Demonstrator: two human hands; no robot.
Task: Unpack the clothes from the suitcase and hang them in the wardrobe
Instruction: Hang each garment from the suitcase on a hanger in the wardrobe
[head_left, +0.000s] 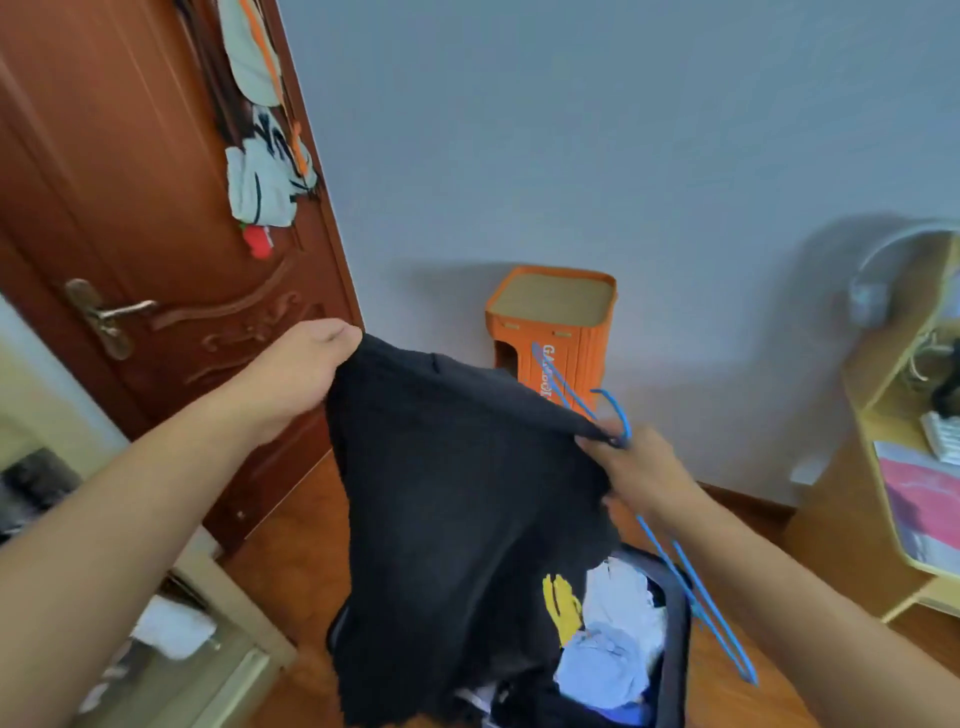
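Note:
A black garment (457, 519) with a yellow print near its hem hangs spread between my two hands over the open suitcase (675, 623). My left hand (306, 374) pinches its upper left corner. My right hand (639, 467) grips the upper right corner together with blue plastic hangers (696, 597), whose hook sticks up above my fingers and whose bars slant down past my forearm. Inside the suitcase lie white and light blue clothes (613, 644), partly hidden by the black garment.
A brown wooden door (130, 249) with bags hung on it stands at the left. An orange stool (556, 322) sits against the grey wall ahead. A light wooden desk (883, 467) with papers fills the right. A pale cabinet edge (218, 634) is at the lower left.

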